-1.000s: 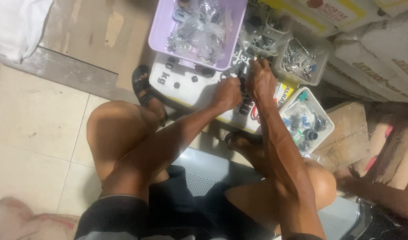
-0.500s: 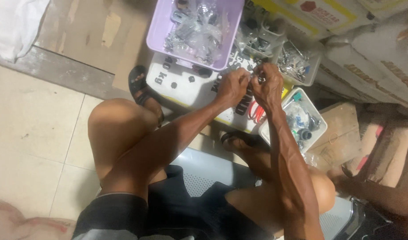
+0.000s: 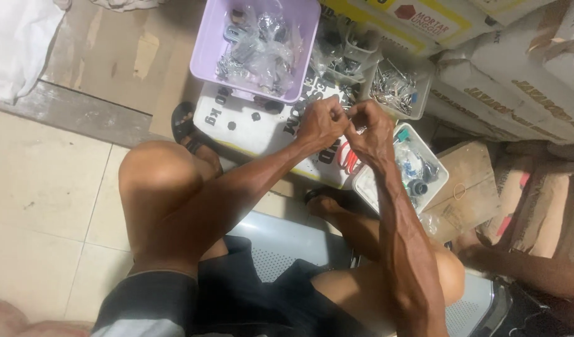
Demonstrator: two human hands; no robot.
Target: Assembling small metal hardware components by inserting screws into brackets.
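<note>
Several sacks (image 3: 524, 81) are stacked along the upper right, the largest items I record. Next in size, a white sack (image 3: 249, 125) lies flat before my knees and carries a lilac plastic bin (image 3: 209, 50) of bagged metal hardware. Smaller clear tubs sit to the right: one (image 3: 424, 106) with metal fittings, another (image 3: 437, 187) with mixed parts. My left hand (image 3: 321, 122) and right hand (image 3: 371, 131) meet above the white sack, fingertips pinched together and touching. Both are closed on something very small between them; I cannot tell what it is. Another person's arm (image 3: 530, 268) shows at lower right.
</note>
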